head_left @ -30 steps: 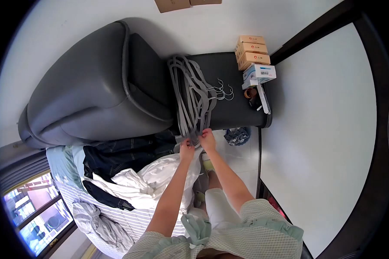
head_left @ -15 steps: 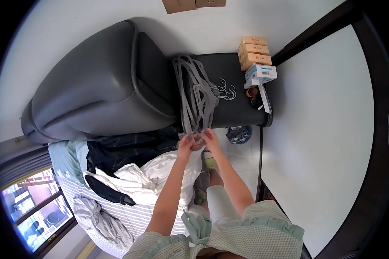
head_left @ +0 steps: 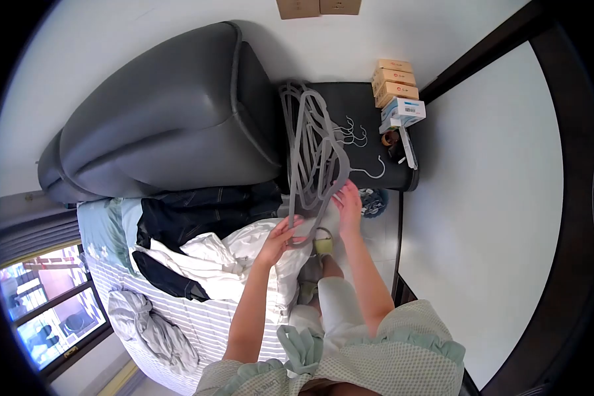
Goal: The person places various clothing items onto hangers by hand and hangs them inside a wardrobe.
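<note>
One grey clothes hanger (head_left: pixel 343 164) with a metal hook is in both my hands, its near end tilted up toward me. My left hand (head_left: pixel 280 241) has its fingers round the hanger's near corner. My right hand (head_left: pixel 349 203) grips the shoulder near the hook. Behind it, several more grey hangers (head_left: pixel 288 105) lie in a pile on the black nightstand (head_left: pixel 353 96), their hooks toward the right. White clothing (head_left: pixel 257 254) lies on the bed just left of my left hand, beside dark jeans (head_left: pixel 198 211).
Stacked boxes (head_left: pixel 397 89) and small items stand on the nightstand's right side. The padded grey headboard (head_left: pixel 158 119) rises at the left. A grey garment (head_left: pixel 148 330) lies on the striped bed (head_left: pixel 224 323). A blue patterned bin (head_left: pixel 374 204) is on the floor near the white wardrobe door (head_left: pixel 488 218).
One hanger has come up from the pile, its hook now apart from the others. My right hand has moved right and up along it; my left hand has shifted slightly down.
</note>
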Demonstrator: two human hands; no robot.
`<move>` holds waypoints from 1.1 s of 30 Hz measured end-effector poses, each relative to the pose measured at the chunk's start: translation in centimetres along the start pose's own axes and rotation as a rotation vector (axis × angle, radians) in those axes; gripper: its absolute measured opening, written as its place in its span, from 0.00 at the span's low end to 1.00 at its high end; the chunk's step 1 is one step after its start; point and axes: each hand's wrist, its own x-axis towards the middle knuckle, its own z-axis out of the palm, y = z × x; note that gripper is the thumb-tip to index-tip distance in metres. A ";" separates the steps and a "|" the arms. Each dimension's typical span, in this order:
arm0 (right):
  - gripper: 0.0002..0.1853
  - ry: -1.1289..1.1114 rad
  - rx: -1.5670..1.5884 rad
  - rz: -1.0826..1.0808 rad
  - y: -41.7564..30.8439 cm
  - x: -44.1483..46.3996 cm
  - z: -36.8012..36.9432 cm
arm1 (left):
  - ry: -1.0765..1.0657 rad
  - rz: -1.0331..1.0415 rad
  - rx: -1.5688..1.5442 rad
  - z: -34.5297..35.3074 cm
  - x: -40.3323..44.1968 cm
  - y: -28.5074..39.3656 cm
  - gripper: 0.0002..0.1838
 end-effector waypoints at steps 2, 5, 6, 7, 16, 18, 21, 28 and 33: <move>0.20 0.046 0.187 0.039 -0.9 -0.9 0.3 | -0.033 0.006 0.004 -1.0 -1.3 -0.8 0.24; 0.19 0.096 0.419 0.099 -2.4 -3.3 1.4 | -0.049 -0.008 0.099 -1.6 -4.0 -0.5 0.23; 0.18 0.084 0.469 0.100 -2.4 -4.2 1.5 | -0.045 -0.016 0.141 -1.7 -4.9 -0.5 0.22; 0.18 0.070 0.519 0.102 -2.3 -5.1 1.5 | -0.073 0.029 0.155 -2.1 -5.7 -1.1 0.22; 0.17 -0.100 0.187 0.003 0.2 -17.8 3.0 | 0.402 0.490 0.440 -3.1 -13.4 -8.4 0.32; 0.18 -0.159 -0.038 -0.024 0.9 -20.4 3.8 | 0.702 0.682 0.573 -0.3 -16.7 -7.9 0.40; 0.20 -0.298 -0.311 -0.007 2.2 -23.8 4.9 | 0.912 0.880 0.797 2.1 -22.4 -6.1 0.37; 0.13 -0.637 -0.594 0.189 6.2 -31.6 7.0 | 1.113 0.982 0.941 1.6 -32.5 -7.8 0.30; 0.10 -1.085 -0.833 0.139 9.0 -36.2 8.2 | 1.195 0.853 1.064 -0.6 -38.6 -11.8 0.29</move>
